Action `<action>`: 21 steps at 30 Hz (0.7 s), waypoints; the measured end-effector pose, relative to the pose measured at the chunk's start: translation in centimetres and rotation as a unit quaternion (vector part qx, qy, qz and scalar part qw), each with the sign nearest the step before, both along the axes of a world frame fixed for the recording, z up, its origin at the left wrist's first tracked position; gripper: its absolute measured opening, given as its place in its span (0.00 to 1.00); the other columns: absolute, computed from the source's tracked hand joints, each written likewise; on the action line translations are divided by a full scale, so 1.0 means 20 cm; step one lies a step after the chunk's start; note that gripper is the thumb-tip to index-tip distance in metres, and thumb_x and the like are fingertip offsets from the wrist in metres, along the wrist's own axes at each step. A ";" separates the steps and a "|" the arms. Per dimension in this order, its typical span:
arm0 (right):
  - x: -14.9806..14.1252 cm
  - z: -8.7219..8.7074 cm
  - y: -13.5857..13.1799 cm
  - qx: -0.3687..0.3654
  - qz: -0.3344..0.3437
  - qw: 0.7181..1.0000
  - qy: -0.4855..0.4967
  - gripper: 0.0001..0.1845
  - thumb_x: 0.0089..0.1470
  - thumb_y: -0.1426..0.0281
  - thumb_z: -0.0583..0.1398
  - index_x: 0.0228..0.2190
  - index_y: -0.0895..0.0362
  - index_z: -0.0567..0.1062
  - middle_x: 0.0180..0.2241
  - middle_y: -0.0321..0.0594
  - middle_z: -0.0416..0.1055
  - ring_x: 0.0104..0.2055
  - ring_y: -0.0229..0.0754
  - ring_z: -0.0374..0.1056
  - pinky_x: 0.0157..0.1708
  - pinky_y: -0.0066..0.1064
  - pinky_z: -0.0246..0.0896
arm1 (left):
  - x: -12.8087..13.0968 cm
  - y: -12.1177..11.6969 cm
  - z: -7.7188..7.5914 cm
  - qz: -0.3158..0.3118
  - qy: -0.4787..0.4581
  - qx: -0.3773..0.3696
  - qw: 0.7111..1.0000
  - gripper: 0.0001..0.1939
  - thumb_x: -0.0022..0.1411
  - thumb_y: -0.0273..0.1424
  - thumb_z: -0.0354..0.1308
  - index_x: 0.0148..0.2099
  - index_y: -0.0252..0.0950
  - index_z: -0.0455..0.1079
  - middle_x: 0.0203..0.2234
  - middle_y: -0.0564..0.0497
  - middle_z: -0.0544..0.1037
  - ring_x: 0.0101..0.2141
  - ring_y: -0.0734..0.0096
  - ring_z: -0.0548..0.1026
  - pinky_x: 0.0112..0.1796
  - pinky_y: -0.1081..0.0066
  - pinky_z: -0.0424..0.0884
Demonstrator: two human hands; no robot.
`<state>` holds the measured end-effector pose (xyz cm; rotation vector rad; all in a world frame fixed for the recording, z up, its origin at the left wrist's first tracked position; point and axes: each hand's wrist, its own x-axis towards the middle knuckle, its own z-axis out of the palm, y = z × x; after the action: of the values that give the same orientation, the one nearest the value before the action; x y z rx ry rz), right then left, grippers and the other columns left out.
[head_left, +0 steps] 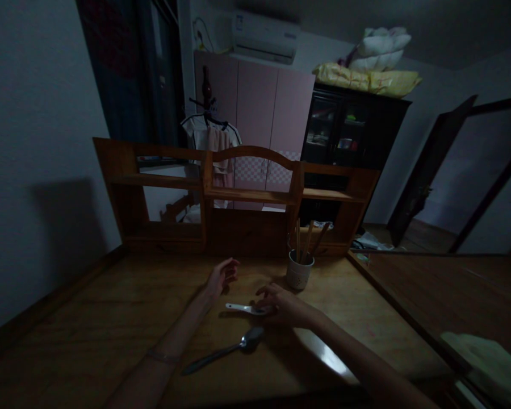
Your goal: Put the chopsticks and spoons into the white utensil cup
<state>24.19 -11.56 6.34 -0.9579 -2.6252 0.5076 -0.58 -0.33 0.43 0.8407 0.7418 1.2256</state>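
Note:
A white soup spoon (241,308) with a hole in its handle end is at the middle of the wooden desk, handle toward the left. My right hand (281,305) has its fingers closed around the bowl end, which they partly hide. To the left, my left hand (222,277) hovers with fingers loosely bent and apart, holding nothing. Nearer to me lies a metal spoon (223,355), its bowl toward the right. Just beyond my right hand stands a pale perforated holder (298,274) with several wooden sticks (307,241) upright in it.
A wooden shelf rack (247,197) rises along the back of the desk (153,295). The wall (34,227) borders the left side. On the right, beyond a raised edge, is a brown surface (443,295) with a pale cloth (485,358). The room is dim.

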 end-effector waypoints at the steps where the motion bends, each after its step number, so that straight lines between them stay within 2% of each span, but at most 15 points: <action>1: 0.00 0.00 -0.01 0.009 0.008 1.000 -0.007 0.22 0.50 0.64 0.66 0.48 0.46 0.76 0.54 0.40 0.66 0.54 0.47 0.63 0.52 0.34 0.60 | 0.00 0.00 0.00 -0.001 -0.001 -0.001 1.000 0.10 0.52 0.38 0.61 0.32 0.35 0.75 0.21 0.55 0.74 0.23 0.73 0.73 0.28 0.73 0.67; 4: 0.00 0.00 -0.03 0.019 0.019 0.999 -0.020 0.17 0.57 0.70 0.60 0.49 0.50 0.75 0.50 0.41 0.72 0.52 0.45 0.67 0.51 0.32 0.60 | 0.00 0.00 0.00 -0.001 -0.003 -0.003 1.000 0.10 0.53 0.37 0.61 0.31 0.35 0.75 0.21 0.55 0.74 0.24 0.73 0.74 0.29 0.73 0.67; 7: -0.01 0.00 -0.04 0.023 0.003 1.000 -0.007 0.17 0.58 0.75 0.57 0.48 0.53 0.76 0.46 0.42 0.75 0.49 0.44 0.69 0.48 0.31 0.60 | 0.00 0.00 0.00 0.000 -0.004 -0.004 1.000 0.10 0.53 0.37 0.61 0.32 0.35 0.75 0.22 0.54 0.75 0.24 0.72 0.74 0.29 0.72 0.68; 10: -0.01 -0.02 -0.03 0.006 -0.023 0.997 0.070 0.14 0.56 0.73 0.60 0.44 0.55 0.77 0.43 0.42 0.77 0.45 0.44 0.72 0.44 0.31 0.63 | 0.00 0.00 0.01 -0.001 -0.008 -0.003 1.000 0.10 0.51 0.37 0.62 0.32 0.35 0.75 0.22 0.55 0.74 0.24 0.73 0.74 0.28 0.73 0.68; 13: 0.00 0.00 0.00 -0.061 -0.071 0.976 0.198 0.10 0.53 0.66 0.63 0.36 0.58 0.78 0.34 0.40 0.77 0.36 0.42 0.73 0.35 0.29 0.65 | 0.00 0.00 0.01 -0.003 -0.006 -0.006 1.000 0.10 0.51 0.37 0.62 0.31 0.34 0.75 0.21 0.55 0.74 0.22 0.75 0.72 0.27 0.74 0.68; 15: 0.03 0.08 0.02 -0.114 -0.111 0.943 0.292 0.13 0.49 0.61 0.66 0.31 0.59 0.76 0.30 0.37 0.76 0.31 0.41 0.72 0.30 0.28 0.65 | 0.00 0.00 0.01 -0.004 -0.005 -0.008 1.000 0.11 0.51 0.37 0.63 0.31 0.34 0.75 0.21 0.55 0.74 0.22 0.75 0.72 0.26 0.74 0.67; 17: 0.09 0.20 0.05 -0.135 -0.150 0.903 0.380 0.17 0.45 0.58 0.68 0.31 0.58 0.74 0.29 0.36 0.76 0.31 0.41 0.72 0.30 0.29 0.66 | 0.00 0.01 0.01 -0.002 -0.007 -0.007 1.000 0.11 0.51 0.37 0.63 0.31 0.34 0.75 0.21 0.55 0.74 0.23 0.75 0.72 0.26 0.75 0.67; 19: 0.19 0.36 0.07 -0.097 -0.180 0.873 0.443 0.18 0.45 0.57 0.68 0.33 0.57 0.74 0.32 0.38 0.77 0.34 0.42 0.73 0.34 0.30 0.68 | 0.00 0.01 0.00 0.002 -0.009 -0.007 1.000 0.11 0.51 0.37 0.63 0.31 0.34 0.75 0.21 0.55 0.74 0.23 0.76 0.72 0.26 0.75 0.67; 21: 0.30 0.50 0.11 -0.022 -0.225 0.854 0.468 0.20 0.46 0.55 0.66 0.37 0.56 0.74 0.33 0.39 0.77 0.34 0.43 0.74 0.32 0.30 0.69 | 0.00 0.01 0.00 0.003 -0.010 -0.010 1.000 0.11 0.51 0.37 0.63 0.31 0.34 0.76 0.21 0.55 0.73 0.23 0.76 0.72 0.26 0.75 0.67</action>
<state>30.28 -9.39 16.42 -0.9581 -1.4708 0.6838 -0.62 -0.18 0.48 0.8085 0.7402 1.2290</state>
